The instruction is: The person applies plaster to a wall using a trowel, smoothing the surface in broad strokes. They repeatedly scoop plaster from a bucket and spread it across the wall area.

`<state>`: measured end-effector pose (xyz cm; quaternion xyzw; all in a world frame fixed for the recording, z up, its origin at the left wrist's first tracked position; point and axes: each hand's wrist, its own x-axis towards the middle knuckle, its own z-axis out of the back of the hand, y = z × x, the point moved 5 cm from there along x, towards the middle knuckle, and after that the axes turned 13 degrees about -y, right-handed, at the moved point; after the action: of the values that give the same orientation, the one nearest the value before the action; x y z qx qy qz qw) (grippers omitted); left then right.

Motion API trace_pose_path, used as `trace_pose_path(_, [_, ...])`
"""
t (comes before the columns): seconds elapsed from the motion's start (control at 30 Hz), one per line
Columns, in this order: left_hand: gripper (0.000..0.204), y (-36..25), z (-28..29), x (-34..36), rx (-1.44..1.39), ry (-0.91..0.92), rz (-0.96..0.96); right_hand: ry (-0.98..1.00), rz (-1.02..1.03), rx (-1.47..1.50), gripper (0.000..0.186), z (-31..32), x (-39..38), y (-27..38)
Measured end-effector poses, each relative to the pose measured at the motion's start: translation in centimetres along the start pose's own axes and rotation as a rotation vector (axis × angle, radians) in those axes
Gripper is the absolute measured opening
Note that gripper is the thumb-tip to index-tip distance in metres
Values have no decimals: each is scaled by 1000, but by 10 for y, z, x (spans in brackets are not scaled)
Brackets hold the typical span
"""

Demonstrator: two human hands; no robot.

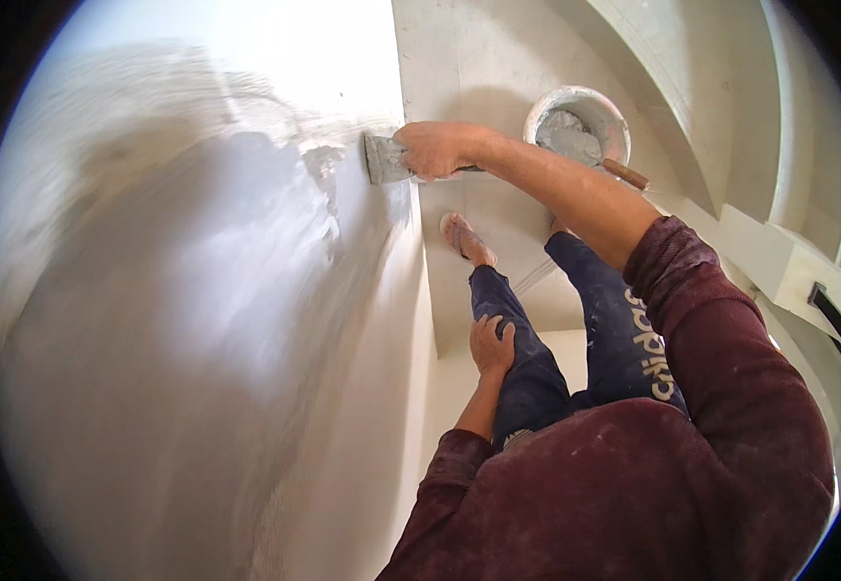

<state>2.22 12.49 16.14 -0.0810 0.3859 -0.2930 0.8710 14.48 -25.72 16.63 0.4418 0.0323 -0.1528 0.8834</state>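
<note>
Against the grey-smeared wall (188,320), near its edge, a flat scraper (383,160), blade coated pale grey; gripped tight in the right hand (437,149), handle mostly covered; under the left hand (491,346), loosely open, the left trouser leg (527,387); beyond the right forearm (576,196), partly hidden by it, a round bucket (617,128) of grey paste (566,137); close beside, a brown handle (626,174).
</note>
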Motion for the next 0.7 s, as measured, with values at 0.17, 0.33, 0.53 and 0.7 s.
trace_pose_path(0.17, [50,7,-1,-18,-167,32,-17,98,-423,269,20,84,-37,75])
trace_pose_path(0.33, [60,6,8,-24,-231,195,-10,-105,-185,249,18,131,-67,123])
trace_pose_path(0.53, [83,6,-20,-43,-77,481,-2,-367,25,193,14,165,-101,135])
trace_pose_path(0.7, [75,-24,3,-49,202,370,62,9,-639,325,15,18,-115,-9])
